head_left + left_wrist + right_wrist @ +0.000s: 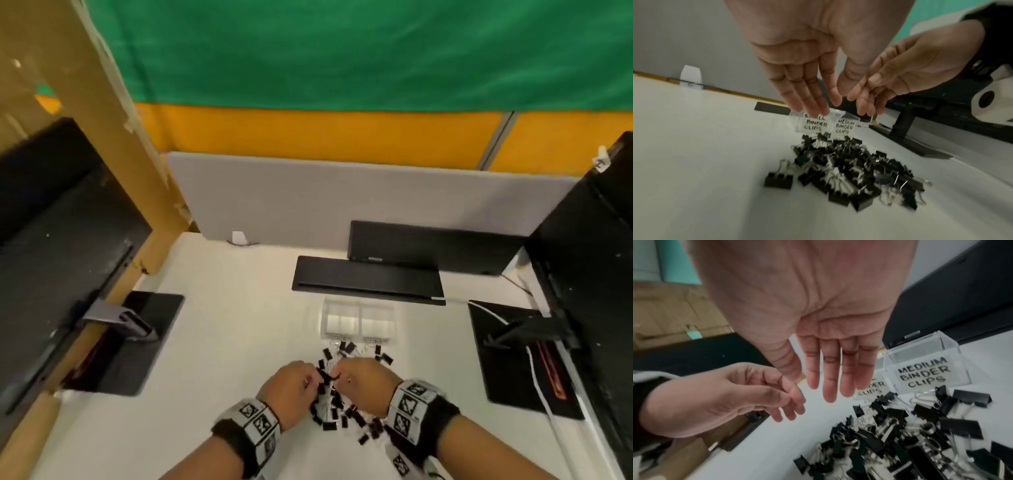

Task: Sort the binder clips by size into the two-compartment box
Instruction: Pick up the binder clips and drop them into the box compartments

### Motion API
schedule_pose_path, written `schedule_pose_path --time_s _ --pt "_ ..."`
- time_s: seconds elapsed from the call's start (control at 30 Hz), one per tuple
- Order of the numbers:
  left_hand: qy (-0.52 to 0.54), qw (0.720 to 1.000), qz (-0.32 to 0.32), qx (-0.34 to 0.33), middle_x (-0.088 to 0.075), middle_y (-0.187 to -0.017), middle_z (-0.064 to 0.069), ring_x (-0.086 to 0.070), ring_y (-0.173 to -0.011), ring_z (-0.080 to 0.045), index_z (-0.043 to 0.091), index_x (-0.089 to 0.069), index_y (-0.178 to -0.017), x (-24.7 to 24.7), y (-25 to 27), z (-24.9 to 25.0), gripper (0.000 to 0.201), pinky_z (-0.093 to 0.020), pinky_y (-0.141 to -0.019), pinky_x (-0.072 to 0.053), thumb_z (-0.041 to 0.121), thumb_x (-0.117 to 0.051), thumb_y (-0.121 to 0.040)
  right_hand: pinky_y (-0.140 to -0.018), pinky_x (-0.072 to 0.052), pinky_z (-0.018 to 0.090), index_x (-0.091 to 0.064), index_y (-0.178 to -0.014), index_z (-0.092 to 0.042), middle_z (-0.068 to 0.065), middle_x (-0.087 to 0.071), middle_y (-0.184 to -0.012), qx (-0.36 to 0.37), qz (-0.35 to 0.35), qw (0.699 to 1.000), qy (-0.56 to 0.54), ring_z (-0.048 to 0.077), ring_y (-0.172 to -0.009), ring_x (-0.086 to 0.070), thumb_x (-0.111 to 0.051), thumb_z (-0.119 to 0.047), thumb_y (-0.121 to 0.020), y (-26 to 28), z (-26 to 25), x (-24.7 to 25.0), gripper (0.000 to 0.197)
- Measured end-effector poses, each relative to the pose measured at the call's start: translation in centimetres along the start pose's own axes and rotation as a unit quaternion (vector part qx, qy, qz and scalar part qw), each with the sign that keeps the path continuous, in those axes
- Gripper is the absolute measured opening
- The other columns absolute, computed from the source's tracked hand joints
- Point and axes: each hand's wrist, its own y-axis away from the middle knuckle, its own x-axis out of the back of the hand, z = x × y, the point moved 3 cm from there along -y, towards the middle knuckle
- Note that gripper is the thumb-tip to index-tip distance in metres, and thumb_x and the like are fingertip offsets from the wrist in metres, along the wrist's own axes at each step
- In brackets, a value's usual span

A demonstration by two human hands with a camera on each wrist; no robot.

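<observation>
Basically both hands hover over a loose heap of black metal binder clips with silver wire handles (337,401) on the white tabletop (219,342); nothing sorted yet by the look of it, the clear plastic two-compartment box (359,320) just beyond the heap looks empty. Left hand (797,65): fingers straight and relaxed, grip apart, holding nothing in the left wrist view. Right hand (818,321): same, fingers extended, nothing held. Head view hints fingertips are near clips, but no pinch is visible. Box labels read "MEDIUM BINDER CLIPS" on its right compartment (925,373) and a partly hidden "...BINDER CLIPS", likely small, on its left compartment (815,125). Step in hand: pick first clips. To do it well, I'd pinch one clip per hand by the black body, not the wire loops, since handles tangle; take outliers from the heap edge first, compare size before dropping, match the label.
</observation>
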Motion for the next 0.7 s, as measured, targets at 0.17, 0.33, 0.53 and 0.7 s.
schedule_pose_path --time_s 0.17,0.33,0.53,0.7 --pt "-0.043 0.999 0.013 0.019 -0.048 -0.101 -0.001 -0.056 -0.101 -0.023 0.016 -0.059 -0.112 -2.1 -1.0 -2.7 0.023 -0.024 -0.086 -0.044 0.016 -0.048 -0.092 -0.098 -0.047 0.03 -0.057 -0.126 -0.023 0.007 -0.057 -0.131 -0.034 0.033 0.995 0.085 0.021 -0.117 -0.056 -0.045 -0.017 -0.093 -3.7 1.7 -2.6 0.036" --pt "-0.051 0.998 0.017 0.026 -0.05 -0.115 -0.011 -0.052 -0.106 -0.025 0.015 -0.055 -0.121 -3.9 -0.6 -4.7 0.032 -0.027 -0.092 -0.043 0.013 -0.052 -0.089 -0.101 -0.045 0.037 -0.052 -0.131 -0.022 0.012 -0.048 -0.136 -0.087 0.015 0.987 0.133 0.028 -0.123 -0.048 -0.045 -0.021 -0.092 -4.1 4.4 -4.0 0.04" --pt "-0.037 0.994 0.058 0.085 -0.047 -0.12 -0.01 -0.048 -0.111 -0.025 0.014 -0.053 -0.121 -3.2 -0.5 -6.7 0.032 -0.03 -0.089 -0.043 0.014 -0.055 -0.089 -0.09 -0.053 0.037 -0.053 -0.13 -0.02 0.012 -0.053 -0.128 -0.141 0.086 0.98 0.113 0.027 -0.105 -0.059 -0.046 -0.018 -0.092 -3.7 6.8 -2.5 0.039" --pt "-0.022 0.992 0.047 0.116 -0.046 -0.123 -0.008 -0.047 -0.115 -0.025 0.015 -0.051 -0.121 -3.5 -0.5 -7.4 0.036 -0.035 -0.095 -0.045 0.021 -0.06 -0.087 -0.082 -0.054 0.033 -0.059 -0.121 -0.029 0.008 -0.057 -0.114 -0.061 0.061 0.992 0.097 0.023 -0.097 -0.058 -0.048 -0.016 -0.091 -4.6 4.8 -5.2 0.035"
